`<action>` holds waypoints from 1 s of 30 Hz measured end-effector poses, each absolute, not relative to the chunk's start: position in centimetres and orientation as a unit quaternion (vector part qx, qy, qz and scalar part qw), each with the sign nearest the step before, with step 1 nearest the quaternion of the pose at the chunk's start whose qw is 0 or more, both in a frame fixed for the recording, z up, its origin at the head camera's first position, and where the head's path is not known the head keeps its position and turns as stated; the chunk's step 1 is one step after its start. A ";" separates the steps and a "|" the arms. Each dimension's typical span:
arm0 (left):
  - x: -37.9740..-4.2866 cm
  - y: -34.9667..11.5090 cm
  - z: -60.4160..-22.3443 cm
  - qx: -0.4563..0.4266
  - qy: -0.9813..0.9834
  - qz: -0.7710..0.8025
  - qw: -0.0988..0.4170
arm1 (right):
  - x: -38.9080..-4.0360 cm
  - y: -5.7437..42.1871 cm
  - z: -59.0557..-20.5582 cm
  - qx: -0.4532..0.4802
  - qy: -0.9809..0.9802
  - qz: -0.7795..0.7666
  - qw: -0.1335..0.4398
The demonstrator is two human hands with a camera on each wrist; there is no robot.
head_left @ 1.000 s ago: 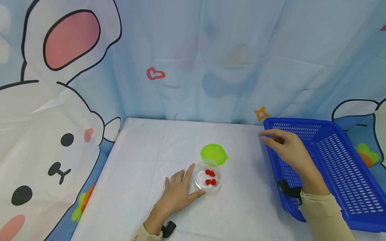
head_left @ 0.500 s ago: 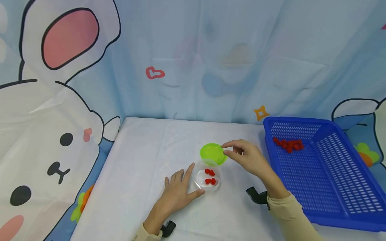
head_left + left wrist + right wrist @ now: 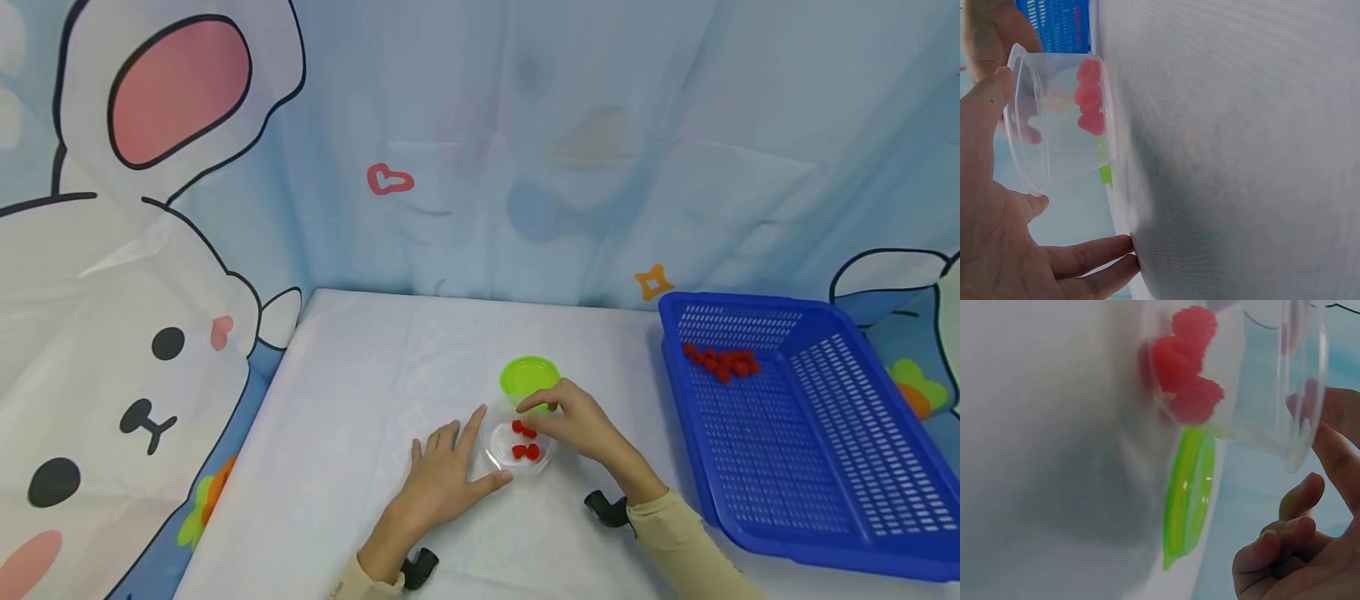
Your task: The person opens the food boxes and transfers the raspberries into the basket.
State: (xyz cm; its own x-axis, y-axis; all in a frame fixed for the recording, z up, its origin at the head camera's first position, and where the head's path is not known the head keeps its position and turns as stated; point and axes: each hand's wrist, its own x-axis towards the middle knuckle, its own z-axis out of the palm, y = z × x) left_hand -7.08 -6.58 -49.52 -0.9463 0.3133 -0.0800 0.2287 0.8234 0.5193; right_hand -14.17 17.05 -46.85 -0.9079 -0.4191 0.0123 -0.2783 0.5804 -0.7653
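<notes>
A clear plastic cup [image 3: 498, 442] stands on the white table with several red raspberries [image 3: 532, 452] on its bottom. My left hand [image 3: 442, 479] rests spread at the cup's left side. In the left wrist view its thumb and index fingertips are at the rim, and two other fingertips touch the cloth. From the right, my right hand [image 3: 581, 425] reaches over the cup, thumb and index finger apart at its mouth. Through the wall, the left wrist view shows a fingertip inside. Just behind the cup lies a bright green lid [image 3: 525, 377], partly covered by the right hand.
At the right sits a blue perforated basket [image 3: 795, 483], with a cluster of raspberries [image 3: 723, 364] near its far left corner. A printed curtain [image 3: 450, 233] hangs behind the table's back edge.
My right hand has moved left from above the basket, past the green lid, to the cup's mouth, uncovering the raspberries in the basket. My left hand has stayed in place beside the cup.
</notes>
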 end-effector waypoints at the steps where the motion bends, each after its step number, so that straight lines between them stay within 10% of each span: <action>1: -7.1 -6.6 -49.5 0.143 0.951 0.261 0.082 | -14.2 17.0 -47.1 -0.208 0.882 -0.413 0.087; 30: -7.2 -6.5 -49.5 0.139 0.951 0.262 0.086 | -15.0 15.5 -47.7 -0.288 0.896 -0.299 0.158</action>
State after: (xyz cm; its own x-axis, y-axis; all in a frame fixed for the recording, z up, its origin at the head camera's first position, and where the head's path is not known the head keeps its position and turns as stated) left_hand -7.20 -6.54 -49.51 -0.9464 0.3100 -0.0912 0.2197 0.8244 0.5216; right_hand -14.97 15.47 -47.74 -0.7841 -0.6104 -0.1117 -0.4210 0.6555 -0.6270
